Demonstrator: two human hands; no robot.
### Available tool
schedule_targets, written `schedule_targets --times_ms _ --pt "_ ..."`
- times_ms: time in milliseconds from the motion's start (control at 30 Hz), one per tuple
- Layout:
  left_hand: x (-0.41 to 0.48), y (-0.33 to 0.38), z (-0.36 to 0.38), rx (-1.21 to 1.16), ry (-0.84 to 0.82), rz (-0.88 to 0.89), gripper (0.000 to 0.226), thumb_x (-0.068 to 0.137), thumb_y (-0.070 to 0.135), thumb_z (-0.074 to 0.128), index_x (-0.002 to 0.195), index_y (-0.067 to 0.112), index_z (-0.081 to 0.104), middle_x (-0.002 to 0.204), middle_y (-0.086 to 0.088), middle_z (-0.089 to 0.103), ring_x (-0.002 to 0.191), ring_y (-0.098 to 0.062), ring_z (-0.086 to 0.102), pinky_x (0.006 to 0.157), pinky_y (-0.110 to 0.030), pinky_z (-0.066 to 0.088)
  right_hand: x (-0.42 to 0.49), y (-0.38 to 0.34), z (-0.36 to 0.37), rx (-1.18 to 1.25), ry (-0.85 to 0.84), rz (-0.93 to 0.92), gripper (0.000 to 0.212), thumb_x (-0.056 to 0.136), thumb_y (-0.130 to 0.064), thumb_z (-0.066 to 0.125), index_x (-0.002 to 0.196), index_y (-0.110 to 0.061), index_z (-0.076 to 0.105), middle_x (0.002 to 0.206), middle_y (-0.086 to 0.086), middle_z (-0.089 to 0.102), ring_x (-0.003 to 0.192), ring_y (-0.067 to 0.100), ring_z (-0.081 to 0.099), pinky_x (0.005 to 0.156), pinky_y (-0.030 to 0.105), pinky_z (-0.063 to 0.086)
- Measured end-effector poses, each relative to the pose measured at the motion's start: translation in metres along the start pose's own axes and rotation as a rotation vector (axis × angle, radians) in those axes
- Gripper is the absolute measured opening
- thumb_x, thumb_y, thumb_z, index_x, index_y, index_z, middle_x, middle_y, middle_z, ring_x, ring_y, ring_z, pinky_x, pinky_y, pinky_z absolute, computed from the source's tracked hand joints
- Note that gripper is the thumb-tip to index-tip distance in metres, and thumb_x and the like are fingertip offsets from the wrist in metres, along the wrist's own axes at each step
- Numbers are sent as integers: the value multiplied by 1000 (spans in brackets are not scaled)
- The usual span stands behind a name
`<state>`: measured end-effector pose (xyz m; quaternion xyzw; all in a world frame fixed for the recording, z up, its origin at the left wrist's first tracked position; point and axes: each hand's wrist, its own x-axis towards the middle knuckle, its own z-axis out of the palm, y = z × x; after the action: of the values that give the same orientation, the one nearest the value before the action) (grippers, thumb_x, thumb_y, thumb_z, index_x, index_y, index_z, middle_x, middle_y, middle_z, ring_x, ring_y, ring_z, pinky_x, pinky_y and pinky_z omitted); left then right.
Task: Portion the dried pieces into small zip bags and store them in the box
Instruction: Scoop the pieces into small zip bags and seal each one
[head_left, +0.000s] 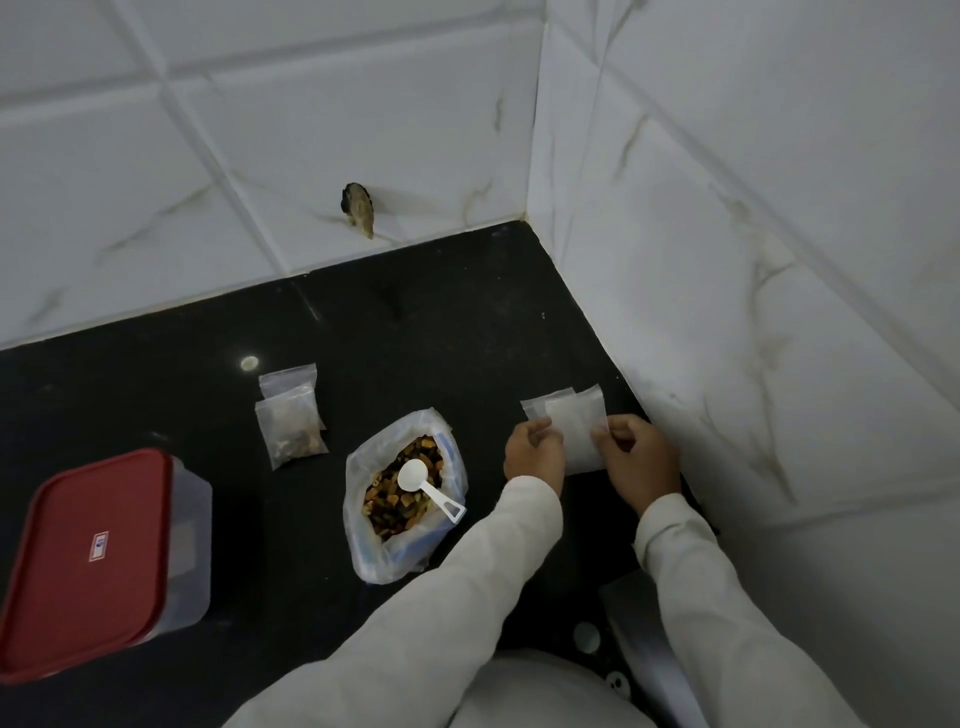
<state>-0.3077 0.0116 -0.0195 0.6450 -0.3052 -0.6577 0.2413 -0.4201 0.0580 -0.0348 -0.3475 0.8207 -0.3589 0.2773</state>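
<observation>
Left hand (535, 453) and right hand (640, 457) each pinch a side of an empty zip bag (574, 441), its long axis running away from the person, near the bench (441, 338) corner. The open sack (363, 540) of dried pieces (395, 499), scoop (422, 480) inside, sits just left of the left hand; two filled bags (293, 423) lie beyond, the lidded box (195, 540) far left

2 filled zip bags (293, 434), 1 large open bag (371, 558), 1 scoop (413, 475), 1 red-lidded box (104, 561); empty bags (571, 421) stacked, count unclear.

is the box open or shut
Shut: the red lid lies flat on the box, covering its whole top.
</observation>
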Motion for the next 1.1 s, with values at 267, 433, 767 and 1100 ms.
schedule_targets --times_ms 267,433,767,1100 --pt "-57 52 -73 -190 113 292 9 95 32 64 101 25 66 101 4 69 95 -13 68 77 -31 59 -60 -97 6 161 31 -250 10 86 -25 70 92 -27 62 91 -16 65 86 -4 62 74 15 50" --pt "-84 67 -150 -321 110 291 28 93 36 65 89 8 69 77 -4 70 72 -14 67 70 -32 58 -99 -131 55 110 -99 -470 13 86 -34 68 95 -26 63 94 -15 64 88 -3 62 79 21 54" --pt "-94 51 -248 -463 183 229 22 91 33 68 85 11 68 82 -10 67 76 -21 67 69 -33 60 -139 -161 126 91 -247 -698 14 83 -9 68 95 -14 71 91 -9 61 82 11 60 74 27 51" --pt "-83 49 -296 -422 130 179 10 95 15 61 95 8 67 93 -13 71 82 -22 67 75 -36 58 -155 -172 163 46 -282 -748 16 83 -6 69 96 -15 70 95 -6 64 88 11 61 78 26 50"
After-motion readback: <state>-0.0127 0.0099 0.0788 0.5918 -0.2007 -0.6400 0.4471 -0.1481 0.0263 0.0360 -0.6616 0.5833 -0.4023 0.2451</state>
